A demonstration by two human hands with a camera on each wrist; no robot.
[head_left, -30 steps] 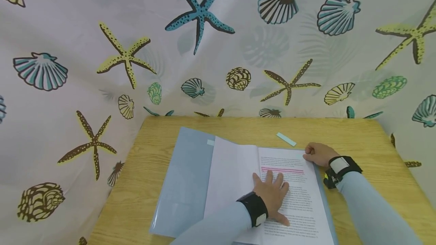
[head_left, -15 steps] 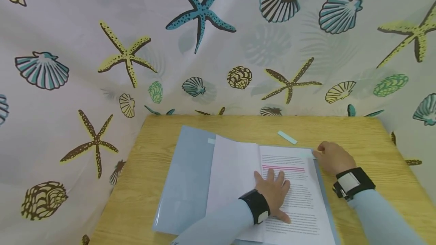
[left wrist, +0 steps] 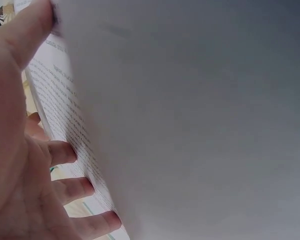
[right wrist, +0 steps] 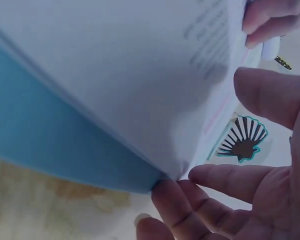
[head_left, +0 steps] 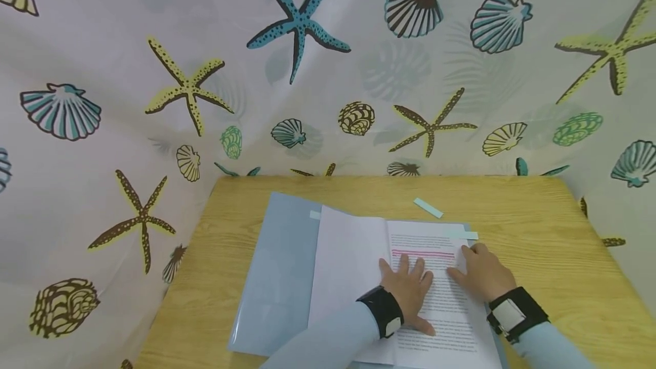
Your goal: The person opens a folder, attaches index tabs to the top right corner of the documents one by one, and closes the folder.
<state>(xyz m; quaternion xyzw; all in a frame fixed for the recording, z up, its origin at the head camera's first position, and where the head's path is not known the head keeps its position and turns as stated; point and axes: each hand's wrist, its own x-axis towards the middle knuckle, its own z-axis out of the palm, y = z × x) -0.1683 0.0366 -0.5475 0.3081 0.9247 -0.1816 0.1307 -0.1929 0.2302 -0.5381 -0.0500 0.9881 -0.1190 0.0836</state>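
Observation:
An open document folder with a blue-grey cover (head_left: 287, 255) lies on the table, holding a stack of printed pages (head_left: 435, 323). Spread fingers of my left hand (head_left: 407, 295) rest on the right-hand page, below a pink highlighted line (head_left: 422, 253). My right hand (head_left: 484, 272) lies at that page's right edge. In the right wrist view its fingers (right wrist: 230, 181) touch the paper and cover edge, while the thumb (right wrist: 265, 95) stands apart from them. Just above this hand, a pale blue sticky tab (head_left: 470, 235) sticks out past the page edge.
A pale strip (head_left: 428, 208) lies on the wooden table (head_left: 543, 215) behind the folder. Another small pale tab (head_left: 315, 214) sits at the left page's upper edge. A curtain (head_left: 328, 73) printed with shells and starfish hangs behind and beside the table.
My right hand moved off the tab at the page's upper right, first outward to the right, then down and back to the page edge. My left hand has stayed in place.

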